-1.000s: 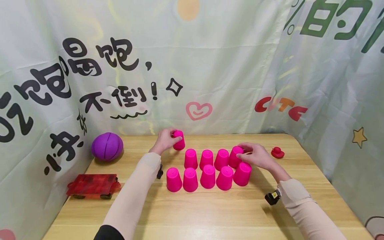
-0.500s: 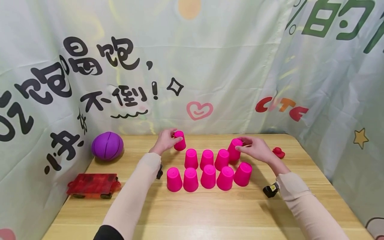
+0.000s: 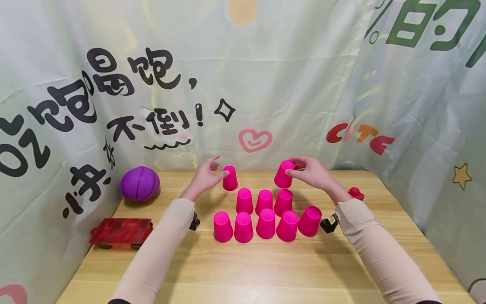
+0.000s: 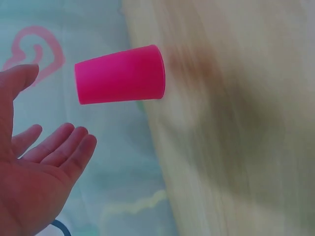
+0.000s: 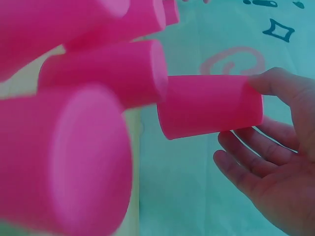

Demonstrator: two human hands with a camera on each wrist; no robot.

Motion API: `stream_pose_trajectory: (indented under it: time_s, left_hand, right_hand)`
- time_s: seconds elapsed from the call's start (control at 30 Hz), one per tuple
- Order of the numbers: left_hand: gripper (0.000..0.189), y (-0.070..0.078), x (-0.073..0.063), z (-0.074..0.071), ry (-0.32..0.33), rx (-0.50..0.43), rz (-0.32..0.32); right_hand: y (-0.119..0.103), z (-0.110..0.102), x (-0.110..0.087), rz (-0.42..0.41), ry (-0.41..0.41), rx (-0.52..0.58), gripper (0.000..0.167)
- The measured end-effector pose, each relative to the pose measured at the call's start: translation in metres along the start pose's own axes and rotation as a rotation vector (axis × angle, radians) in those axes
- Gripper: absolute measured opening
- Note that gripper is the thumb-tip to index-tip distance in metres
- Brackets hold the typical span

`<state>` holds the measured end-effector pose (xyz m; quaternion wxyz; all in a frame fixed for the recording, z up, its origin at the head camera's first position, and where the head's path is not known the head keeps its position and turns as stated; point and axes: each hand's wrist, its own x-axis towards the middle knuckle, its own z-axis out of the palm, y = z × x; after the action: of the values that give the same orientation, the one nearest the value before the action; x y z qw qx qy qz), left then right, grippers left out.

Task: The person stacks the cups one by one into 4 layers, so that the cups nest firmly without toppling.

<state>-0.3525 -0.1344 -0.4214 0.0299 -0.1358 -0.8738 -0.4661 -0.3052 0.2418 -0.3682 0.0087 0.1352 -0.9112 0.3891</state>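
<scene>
Several pink cups stand upside down on the table. At the back left, one pink cup [image 3: 230, 178] rests on the wood. My left hand [image 3: 205, 177] is just left of it with fingers spread, and the left wrist view shows a gap between the fingers [image 4: 74, 147] and that cup [image 4: 120, 76]. My right hand [image 3: 313, 173] pinches another pink cup [image 3: 284, 174] near its base, thumb on one side and fingers on the other. That cup [image 5: 211, 105] hangs slightly tilted above the table, behind the middle row.
Three pink cups form a middle row [image 3: 264, 202], and several more make a front row [image 3: 265, 223]. A purple ball [image 3: 140, 184] and a red toy cart [image 3: 121, 233] lie at the left. A small red duck [image 3: 356, 193] sits at the right. Printed cloth [image 3: 296, 84] hangs behind the table.
My right hand has lifted the cup from the right end of the middle row and carried it up, back and leftward. My left hand has let go of the back-left cup.
</scene>
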Motion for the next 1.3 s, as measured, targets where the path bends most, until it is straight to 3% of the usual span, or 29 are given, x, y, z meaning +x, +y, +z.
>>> stream_pose_trajectory:
  time_s: [0.33, 0.7, 0.93, 1.3]
  left_hand:
    - [0.074, -0.003, -0.034, -0.007, -0.019, -0.057, 0.064]
    - [0.065, 0.006, -0.078, -0.009, -0.124, -0.035, 0.099]
    - [0.058, 0.006, -0.106, -0.009, -0.204, -0.041, 0.108]
    - [0.054, -0.001, -0.128, -0.008, -0.28, -0.026, 0.115]
  right_hand:
    - [-0.027, 0.028, 0.033, -0.024, -0.036, 0.047, 0.051]
    - [-0.04, 0.052, 0.064, -0.084, -0.082, 0.04, 0.051]
    - [-0.039, 0.066, 0.079, -0.064, -0.121, 0.044, 0.051]
    - [-0.036, 0.082, 0.092, -0.018, -0.174, 0.04, 0.047]
